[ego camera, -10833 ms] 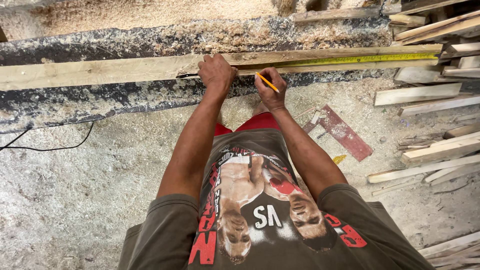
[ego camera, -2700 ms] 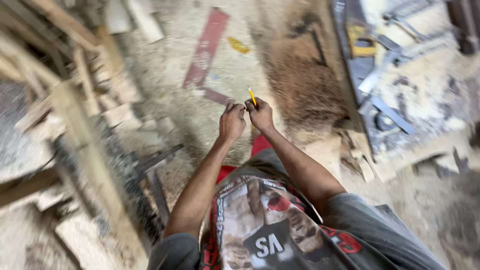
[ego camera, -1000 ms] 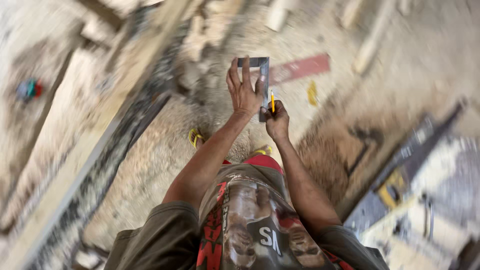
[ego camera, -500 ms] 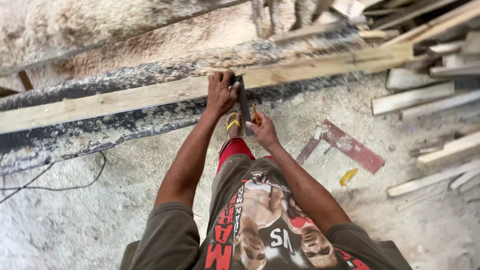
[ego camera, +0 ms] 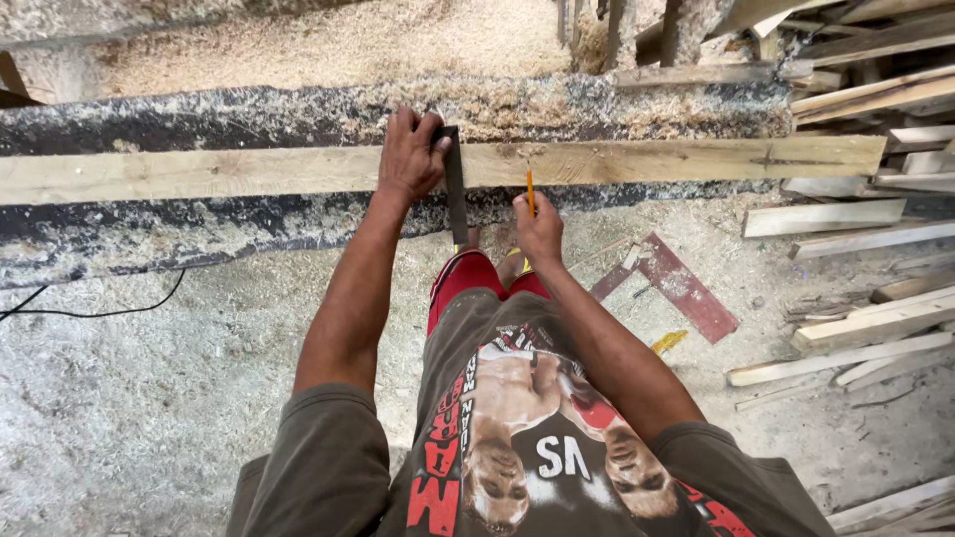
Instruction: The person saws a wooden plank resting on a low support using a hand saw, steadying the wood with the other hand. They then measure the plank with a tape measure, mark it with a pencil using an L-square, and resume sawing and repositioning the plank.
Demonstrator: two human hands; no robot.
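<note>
— Hands, since half a second ago?
— My left hand (ego camera: pixel 410 157) now presses the square (ego camera: pixel 456 189) flat on the plank (ego camera: pixel 647 159) across the counter (ego camera: pixel 199 234); my right hand (ego camera: pixel 539 231), closed round the pencil (ego camera: pixel 530 189), has risen beside it. Marking looks close.

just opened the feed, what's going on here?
A person stands at a long wooden plank lying across a sawdust-covered bench. The left hand presses a dark metal try square against the plank, its blade hanging down over the near edge. The right hand holds a yellow pencil, tip up by the plank's near edge, right of the square. Offcuts and a red square lie on the floor.
</note>
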